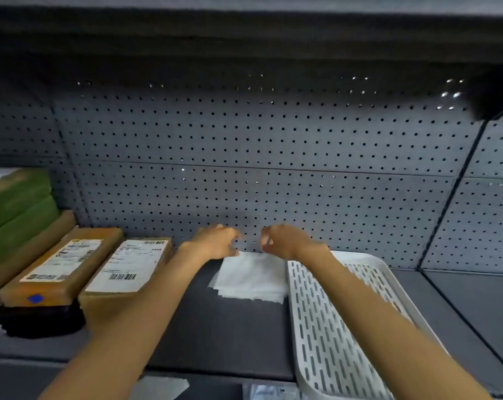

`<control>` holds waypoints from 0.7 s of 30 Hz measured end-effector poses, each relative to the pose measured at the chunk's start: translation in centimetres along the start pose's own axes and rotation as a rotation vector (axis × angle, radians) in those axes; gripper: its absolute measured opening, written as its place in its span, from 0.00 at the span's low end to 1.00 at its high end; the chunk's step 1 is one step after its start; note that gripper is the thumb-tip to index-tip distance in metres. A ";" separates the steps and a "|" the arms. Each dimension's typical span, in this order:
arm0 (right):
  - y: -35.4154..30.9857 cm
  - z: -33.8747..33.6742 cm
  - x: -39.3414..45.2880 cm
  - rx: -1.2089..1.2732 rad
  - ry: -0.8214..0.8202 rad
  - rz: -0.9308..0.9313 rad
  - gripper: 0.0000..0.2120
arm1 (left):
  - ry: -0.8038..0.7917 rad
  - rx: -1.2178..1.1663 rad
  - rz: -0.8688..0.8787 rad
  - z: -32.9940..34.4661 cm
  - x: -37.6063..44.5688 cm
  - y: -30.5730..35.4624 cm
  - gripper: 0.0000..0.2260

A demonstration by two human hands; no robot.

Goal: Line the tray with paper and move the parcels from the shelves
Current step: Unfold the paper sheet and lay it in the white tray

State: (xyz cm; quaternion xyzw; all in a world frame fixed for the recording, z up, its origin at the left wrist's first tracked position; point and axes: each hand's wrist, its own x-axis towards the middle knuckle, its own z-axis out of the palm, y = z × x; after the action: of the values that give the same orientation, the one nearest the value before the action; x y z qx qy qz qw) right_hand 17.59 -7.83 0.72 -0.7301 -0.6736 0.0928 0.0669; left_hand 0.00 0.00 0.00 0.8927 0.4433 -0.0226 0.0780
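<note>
The paper [251, 277] lay as a small stack of thin white sheets on the dark shelf [215, 327], just to the left of the tray [325, 327] and close against the pegboard back wall [273, 154]. Its lower edges were fanned and uneven, which suggested loose, very light, limp sheets that would likely cling together and slide over one another. A single sheet would probably best be taken by pinching a corner or the far edge and peeling it up, since a flat press would only push the stack along.

Both hands hovered at the far edge of the paper. The left hand [215, 242] and the right hand [282, 241] had their fingers curled inward toward each other; blur made it impossible to tell whether either was pinching a sheet or was empty.

The tray was a white slotted plastic one with a raised rim. Its visible floor was bare, with no paper lining it yet, though the right forearm hid part of it.

Left of the paper, two brown parcels [100, 272] with white shipping labels lay side by side, the farther one resting on something dark. They looked stiff and boxy, probably easy to grasp by their long sides. Green-banded boxes [16, 215] were stacked beyond them.
</note>
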 end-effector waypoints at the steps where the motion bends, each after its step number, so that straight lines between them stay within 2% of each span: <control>1: 0.3 1.1 0.4 0.018 -0.067 0.028 0.14 | -0.040 0.015 -0.013 0.7 0.2 -0.2 0.26; 3: 1.0 3.3 1.0 0.003 -0.125 0.073 0.21 | -0.113 -0.002 -0.047 2.5 1.0 -0.9 0.31; 5: 1.5 5.0 1.2 -0.018 -0.129 0.096 0.27 | -0.138 -0.010 -0.066 3.9 1.7 -1.3 0.32; 10: 2.5 6.8 2.8 0.034 -0.120 0.153 0.32 | 0.055 -0.048 -0.091 5.5 2.9 -1.0 0.23; 14: 2.7 7.2 3.6 0.057 -0.058 0.172 0.31 | 0.210 -0.122 -0.091 6.5 3.2 -0.7 0.18; 18: 2.7 7.3 4.0 0.069 -0.018 0.205 0.28 | 0.260 -0.153 -0.107 6.7 3.3 -0.6 0.15; 21: 2.6 7.4 3.9 0.069 0.008 0.213 0.25 | 0.289 -0.191 -0.104 6.4 3.1 -0.6 0.08</control>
State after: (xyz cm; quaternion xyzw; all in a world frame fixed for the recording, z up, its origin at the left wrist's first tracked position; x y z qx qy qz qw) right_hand 18.77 -4.39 -7.26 -0.7953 -0.5883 0.1198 0.0844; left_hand 1.56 1.75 -6.74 0.8509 0.4958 0.1441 0.0966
